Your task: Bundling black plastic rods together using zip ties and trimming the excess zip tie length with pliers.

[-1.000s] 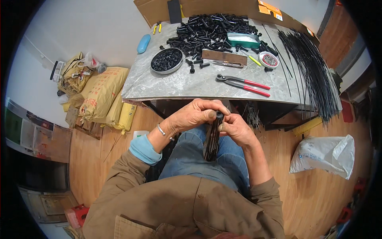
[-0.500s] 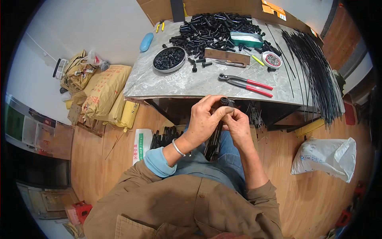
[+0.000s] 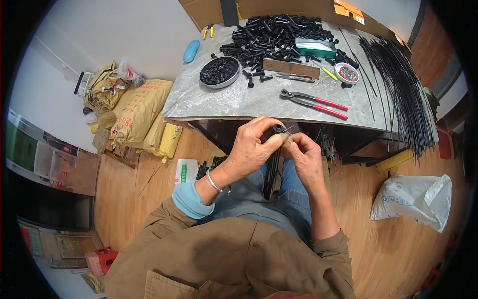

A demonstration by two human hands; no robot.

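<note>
My left hand [image 3: 254, 142], with a metal bangle at its wrist, is closed around a small round black fitting [image 3: 279, 128] with a hole in its top. A thin metal pin or wire [image 3: 289, 130] sticks out beside the fitting's right side. My right hand [image 3: 304, 158] has thumb and forefinger pinched at this pin, close to my left thumb; the fingertips partly hide its end. Below the hands, dark rods [image 3: 270, 174] run down between my legs; whether they join the fitting is hidden.
Ahead, the grey table [image 3: 189, 107] bears a heap of black bolt-like parts [image 3: 279, 37], a bowl of black rings [image 3: 219, 72], red-handled pincers [image 3: 316, 103], a dish of small metal bits [image 3: 347, 73] and long black rods [image 3: 398, 94]. Sacks [image 3: 142, 112] lie left; a white sack [image 3: 413, 202] sits right.
The right hand has drawn slightly away from the left one. The fitting's top has tipped more toward me. The whole view has shifted a little, so the table appears further right.
</note>
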